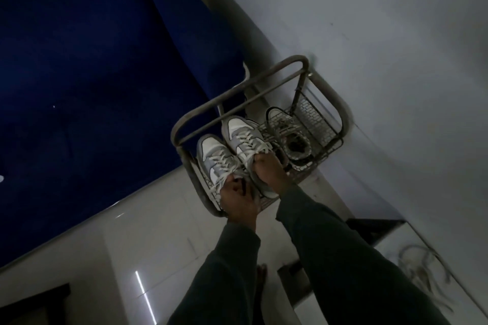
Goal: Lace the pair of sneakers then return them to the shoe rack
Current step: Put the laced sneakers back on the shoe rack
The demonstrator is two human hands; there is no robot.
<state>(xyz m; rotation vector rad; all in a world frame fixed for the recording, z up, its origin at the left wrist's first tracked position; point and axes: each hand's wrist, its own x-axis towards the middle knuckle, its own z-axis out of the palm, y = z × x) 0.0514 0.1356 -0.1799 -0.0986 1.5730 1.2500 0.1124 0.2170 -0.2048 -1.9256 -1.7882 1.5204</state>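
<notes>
Two grey and white laced sneakers stand side by side on the top shelf of a metal shoe rack [239,90]. My left hand [237,196] grips the heel end of the left sneaker [214,158]. My right hand [269,167] grips the heel end of the right sneaker [241,137]. Both toes point away from me. My dark sleeves reach in from the bottom of the view.
A dark sneaker with white trim [287,132] sits on the rack's mesh to the right of the pair. A deep blue surface [79,87] lies to the left. Loose cord [422,269] lies on a white ledge at lower right. A grey wall rises behind the rack.
</notes>
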